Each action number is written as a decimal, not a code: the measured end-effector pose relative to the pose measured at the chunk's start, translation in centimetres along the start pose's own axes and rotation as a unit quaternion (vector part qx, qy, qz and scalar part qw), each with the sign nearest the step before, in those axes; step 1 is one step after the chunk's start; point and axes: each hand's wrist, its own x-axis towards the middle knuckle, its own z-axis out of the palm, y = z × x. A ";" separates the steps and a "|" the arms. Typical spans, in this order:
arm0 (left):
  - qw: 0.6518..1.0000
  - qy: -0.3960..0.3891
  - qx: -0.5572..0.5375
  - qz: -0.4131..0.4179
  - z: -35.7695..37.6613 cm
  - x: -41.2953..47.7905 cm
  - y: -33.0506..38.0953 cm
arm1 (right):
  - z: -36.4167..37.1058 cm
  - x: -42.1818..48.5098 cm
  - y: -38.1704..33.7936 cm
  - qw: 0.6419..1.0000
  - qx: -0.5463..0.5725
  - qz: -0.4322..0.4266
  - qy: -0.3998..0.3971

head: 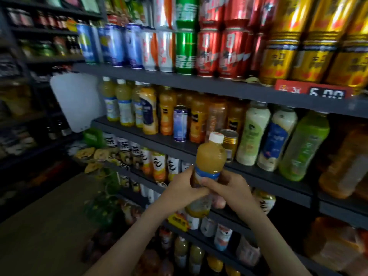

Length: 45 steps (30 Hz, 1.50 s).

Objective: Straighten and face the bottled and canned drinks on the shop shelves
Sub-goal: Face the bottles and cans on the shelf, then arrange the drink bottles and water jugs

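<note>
A yellow juice bottle [210, 158] with a white cap and a blue-and-white label is held upright in front of the middle shelf [179, 145]. My left hand [184, 186] grips its lower left side. My right hand [227, 188] grips its lower right side, fingers curled round the label. Behind the bottle a small gold can [230, 143] and a blue can [180, 123] stand among orange juice bottles [166, 112]. Matching yellow juice bottles [123, 102] stand at the shelf's left end.
Rows of blue, white, green, red and gold cans [207, 50] fill the upper shelf. Pale and green bottles [302, 146] stand to the right. Tea bottles [159, 166] line the shelf below. A white panel [77, 100] hangs at the shelf's left end. The aisle floor [49, 226] lies at lower left.
</note>
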 end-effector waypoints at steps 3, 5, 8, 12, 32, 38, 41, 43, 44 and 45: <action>1.000 0.014 0.003 0.000 -4.6 0.0 -2.1 | 4.0 2.7 -0.6 0.999 0.034 -0.003 -0.022; 0.999 0.051 0.014 -0.005 -7.4 0.5 -3.5 | 6.9 4.6 -1.0 0.998 0.060 -0.007 -0.029; 0.995 0.098 0.001 -0.002 -12.4 2.1 -6.4 | 12.2 9.0 -1.6 0.997 0.075 -0.017 -0.028; 0.992 0.125 0.027 0.007 -19.7 4.7 -10.7 | 19.1 15.2 -2.5 0.997 0.072 -0.020 -0.018; 0.996 0.084 0.018 0.038 -26.1 13.2 -15.9 | 23.0 23.4 -3.5 0.994 0.056 0.003 0.097; 0.991 0.116 -0.060 0.012 -27.9 14.8 -15.6 | 23.0 28.1 -3.3 0.962 -0.068 -0.015 0.265; 0.991 0.115 -0.075 0.012 -29.0 15.3 -15.7 | 24.3 30.8 -2.7 0.951 -0.117 -0.041 0.282; 0.991 0.108 -0.073 0.020 -29.6 15.5 -15.8 | 24.7 32.1 -2.8 0.945 -0.122 -0.021 0.302; 0.991 0.107 -0.071 0.027 -29.9 15.5 -16.0 | 24.8 32.4 -2.9 0.940 -0.131 -0.008 0.316; 0.991 0.110 -0.069 0.036 -30.2 15.6 -16.1 | 24.9 32.5 -2.9 0.933 -0.145 -0.003 0.330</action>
